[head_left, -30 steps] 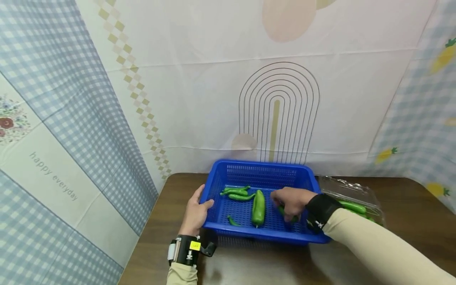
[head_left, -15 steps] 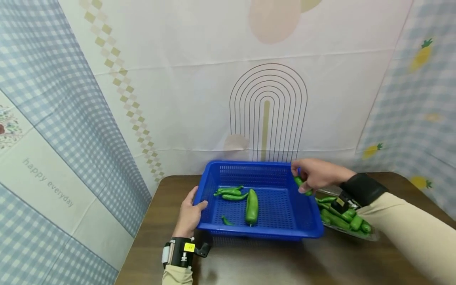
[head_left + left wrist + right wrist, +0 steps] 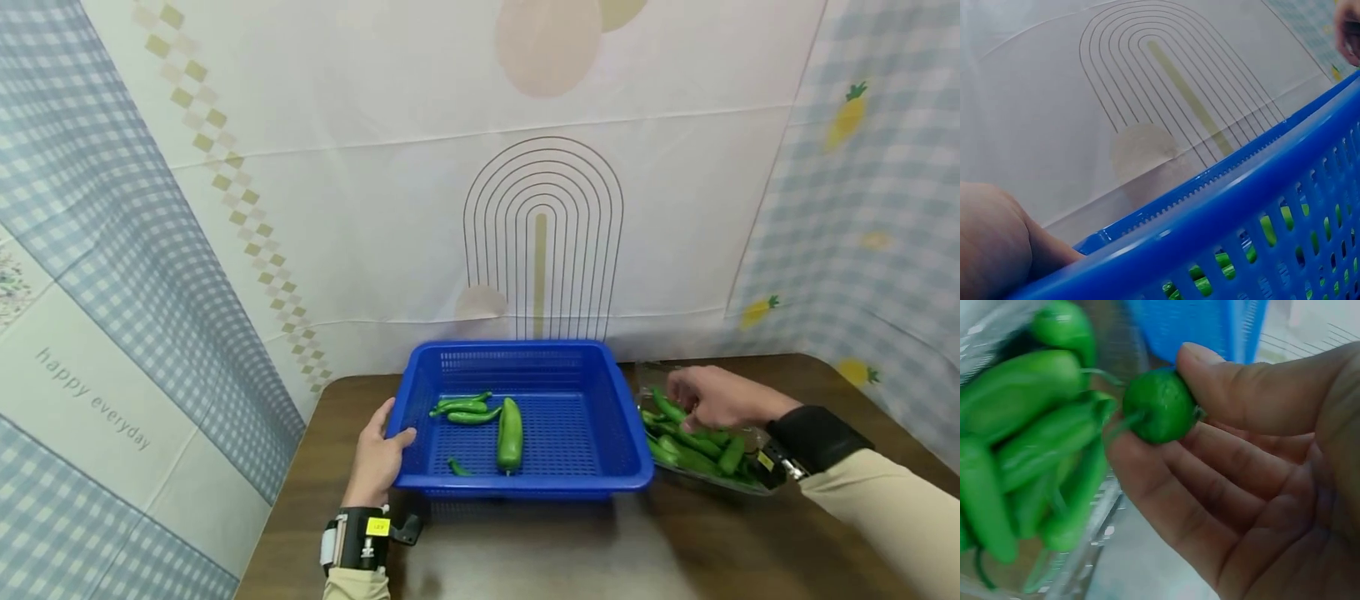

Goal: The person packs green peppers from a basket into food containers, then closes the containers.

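Note:
A blue plastic basket [image 3: 525, 482] stands on the table. My left hand [image 3: 375, 457] grips its left rim, thumb over the edge; the left wrist view shows the hand [image 3: 997, 244] at the rim. Inside lie a large green pepper [image 3: 510, 433], a few slim ones [image 3: 468, 407] and a small one [image 3: 457, 467]. Over a clear plastic box [image 3: 738, 484] to the right, my right hand [image 3: 723, 398] holds a green pepper. In the right wrist view that pepper [image 3: 1159, 406] is pinched between thumb and fingers, seen end-on. More green peppers [image 3: 1019, 394] fill the box.
The brown wooden table [image 3: 525, 558] extends in front of the basket. A patterned cloth [image 3: 390, 208] hangs close behind the basket, and checked cloths hang at both sides. The box's transparent lid area [image 3: 652, 372] is behind the peppers.
My right hand has lifted a pepper out of the basket and carried it right, over its rim, to above the clear box. The left hand stays on the rim; the head view has shifted right.

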The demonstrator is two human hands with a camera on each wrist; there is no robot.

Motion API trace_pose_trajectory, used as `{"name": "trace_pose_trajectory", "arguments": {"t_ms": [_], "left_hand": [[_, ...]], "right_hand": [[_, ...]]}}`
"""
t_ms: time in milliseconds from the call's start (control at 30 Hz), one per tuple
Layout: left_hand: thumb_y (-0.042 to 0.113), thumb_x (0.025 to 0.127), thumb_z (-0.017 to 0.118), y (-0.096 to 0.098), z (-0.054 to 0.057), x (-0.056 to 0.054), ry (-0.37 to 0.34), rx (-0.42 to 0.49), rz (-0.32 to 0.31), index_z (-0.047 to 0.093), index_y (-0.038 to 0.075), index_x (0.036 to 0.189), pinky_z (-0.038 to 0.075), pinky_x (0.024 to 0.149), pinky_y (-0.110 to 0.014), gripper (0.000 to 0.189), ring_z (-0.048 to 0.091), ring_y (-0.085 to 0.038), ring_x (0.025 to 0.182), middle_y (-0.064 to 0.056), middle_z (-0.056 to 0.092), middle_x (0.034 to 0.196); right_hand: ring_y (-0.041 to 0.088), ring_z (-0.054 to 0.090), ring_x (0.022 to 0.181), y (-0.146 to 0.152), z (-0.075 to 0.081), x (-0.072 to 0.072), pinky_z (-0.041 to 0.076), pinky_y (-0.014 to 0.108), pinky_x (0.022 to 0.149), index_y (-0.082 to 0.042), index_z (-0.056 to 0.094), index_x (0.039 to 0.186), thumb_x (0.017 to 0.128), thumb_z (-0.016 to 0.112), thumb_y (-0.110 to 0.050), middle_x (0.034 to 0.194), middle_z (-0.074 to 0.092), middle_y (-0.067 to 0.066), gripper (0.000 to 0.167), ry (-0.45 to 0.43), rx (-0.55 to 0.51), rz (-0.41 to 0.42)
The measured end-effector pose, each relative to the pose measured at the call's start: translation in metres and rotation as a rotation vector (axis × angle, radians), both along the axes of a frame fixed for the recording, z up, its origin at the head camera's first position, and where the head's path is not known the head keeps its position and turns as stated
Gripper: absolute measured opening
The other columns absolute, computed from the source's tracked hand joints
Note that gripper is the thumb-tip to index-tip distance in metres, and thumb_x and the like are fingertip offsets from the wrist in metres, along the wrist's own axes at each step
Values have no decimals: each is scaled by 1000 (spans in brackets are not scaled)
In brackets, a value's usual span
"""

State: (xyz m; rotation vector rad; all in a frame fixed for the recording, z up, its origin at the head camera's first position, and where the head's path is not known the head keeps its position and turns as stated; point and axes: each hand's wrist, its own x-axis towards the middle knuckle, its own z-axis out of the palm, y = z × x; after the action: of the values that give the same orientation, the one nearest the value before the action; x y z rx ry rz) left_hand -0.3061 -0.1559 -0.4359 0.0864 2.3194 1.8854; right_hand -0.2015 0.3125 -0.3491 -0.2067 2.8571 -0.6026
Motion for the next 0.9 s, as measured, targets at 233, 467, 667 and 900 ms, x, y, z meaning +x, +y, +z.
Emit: {"name": "trace_pose_trajectory", "arguments": {"t_ms": [233, 467, 667, 900], "left_hand": [[11, 104, 54, -5, 0, -1, 7, -1, 5, 28, 8, 165, 54, 99, -53, 66, 57, -44, 128, -31, 45, 157], [12, 106, 53, -4, 1, 0, -8, 5, 2, 26, 9, 166, 50, 106, -61, 66, 54, -46, 132, -30, 42, 159], [12, 106, 53, -5, 1, -1, -9, 4, 6, 26, 10, 165, 51, 104, -59, 66, 55, -44, 131, -29, 42, 160], [13, 106, 54, -5, 1, -1, -8, 1, 2, 26, 10, 166, 53, 101, -56, 66, 56, -43, 129, -30, 42, 159]], "right_hand": [[11, 53, 72, -1, -23, 9, 45, 30, 66, -7, 69, 95, 82, 81, -2, 82, 62, -2, 18, -13, 23, 14], [11, 57, 72, -5, -34, 11, 48, 32, 66, -4, 70, 95, 81, 77, 1, 80, 65, -1, 16, -6, 22, -15], [15, 59, 64, -6, -40, 10, 50, 33, 61, 3, 71, 103, 83, 63, 4, 90, 70, 10, 21, -30, -33, -115], [18, 65, 64, -8, -43, 10, 56, 33, 57, 8, 69, 113, 90, 61, 0, 106, 71, 22, 26, -44, -92, -193]]}}
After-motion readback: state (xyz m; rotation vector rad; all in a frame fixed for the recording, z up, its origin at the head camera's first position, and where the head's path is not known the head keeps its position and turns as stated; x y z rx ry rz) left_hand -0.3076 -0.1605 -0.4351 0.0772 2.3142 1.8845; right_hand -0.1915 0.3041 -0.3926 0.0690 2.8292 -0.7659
